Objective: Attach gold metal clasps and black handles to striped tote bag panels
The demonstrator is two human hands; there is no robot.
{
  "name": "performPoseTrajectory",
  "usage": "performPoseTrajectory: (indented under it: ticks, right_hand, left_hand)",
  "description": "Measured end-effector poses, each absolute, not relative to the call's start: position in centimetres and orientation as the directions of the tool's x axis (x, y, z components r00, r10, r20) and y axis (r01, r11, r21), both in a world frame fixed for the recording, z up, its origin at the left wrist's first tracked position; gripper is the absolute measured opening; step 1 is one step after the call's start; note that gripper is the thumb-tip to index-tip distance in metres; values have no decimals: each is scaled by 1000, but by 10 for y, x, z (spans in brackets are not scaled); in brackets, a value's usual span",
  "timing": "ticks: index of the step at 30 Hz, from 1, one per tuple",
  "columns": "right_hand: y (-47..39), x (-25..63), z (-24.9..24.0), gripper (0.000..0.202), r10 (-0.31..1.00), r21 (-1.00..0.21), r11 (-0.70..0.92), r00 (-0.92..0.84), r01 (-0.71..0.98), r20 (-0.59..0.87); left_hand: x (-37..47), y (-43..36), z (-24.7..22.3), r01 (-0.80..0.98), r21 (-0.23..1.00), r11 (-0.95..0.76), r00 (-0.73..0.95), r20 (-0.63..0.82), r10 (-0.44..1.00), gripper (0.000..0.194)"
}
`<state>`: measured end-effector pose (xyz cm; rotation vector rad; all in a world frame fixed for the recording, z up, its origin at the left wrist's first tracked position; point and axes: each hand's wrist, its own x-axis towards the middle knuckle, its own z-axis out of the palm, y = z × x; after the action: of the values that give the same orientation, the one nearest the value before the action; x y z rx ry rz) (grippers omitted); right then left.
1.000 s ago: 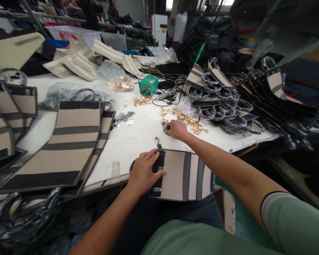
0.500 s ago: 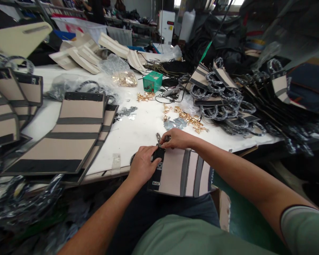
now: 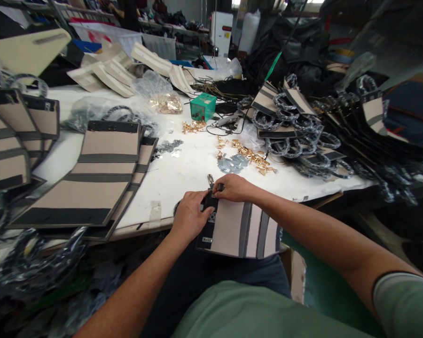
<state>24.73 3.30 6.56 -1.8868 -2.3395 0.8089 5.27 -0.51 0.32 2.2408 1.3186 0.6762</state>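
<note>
A beige bag panel (image 3: pixel 227 226) with grey bands lies across my lap at the table's front edge. Its black end strip carries a metal plate (image 3: pixel 211 217) and a small metal piece (image 3: pixel 207 240). My left hand (image 3: pixel 190 217) grips this strip, thumb on top and fingers along the far side. At the strip's upper end, my right hand (image 3: pixel 234 188) is closed in a pinch. A small dark object (image 3: pixel 220 187) shows between its fingers; its kind is unclear. Just beyond the fingertips, a metal tab with holes (image 3: pixel 210 180) sticks out.
Stacked bag panels (image 3: pixel 88 192) lie at the left. Gold fittings (image 3: pixel 254 157) and flat grey metal pieces (image 3: pixel 232 163) are scattered ahead, near a green box (image 3: pixel 203 107) with a cable. Plastic-wrapped handles (image 3: pixel 285 148) are heaped on the right.
Both hands stay at the strip's upper end, with the right hand's fingers shifted slightly. The view has moved a little; the panel keeps its place on my lap.
</note>
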Motion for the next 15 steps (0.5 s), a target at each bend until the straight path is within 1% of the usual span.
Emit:
performPoseTrajectory:
  ticks: [2, 5, 8, 12, 15]
  right_hand:
    - [33, 247, 65, 17, 919, -408, 118, -255, 905, -301]
    - [32, 245, 65, 17, 926, -337, 107, -217, 935, -308]
    - [30, 244, 64, 20, 941, -285, 113, -195, 952, -278]
    - [26, 245, 62, 20, 945, -299, 82, -170, 951, -281]
    - [22, 245, 60, 20, 952, -280, 89, -164, 956, -257]
  left_hand:
    - [53, -5, 2, 663, 603, -443, 423, 186, 887, 44]
    - [53, -4, 1, 658, 608, -444, 424, 188, 886, 44]
    - [53, -3, 0, 660, 607, -444, 420, 192, 887, 44]
    - [53, -3, 4, 671, 592, -446, 430, 180, 885, 43]
    - [53, -2, 11, 708, 547, -447, 451, 137, 882, 45]
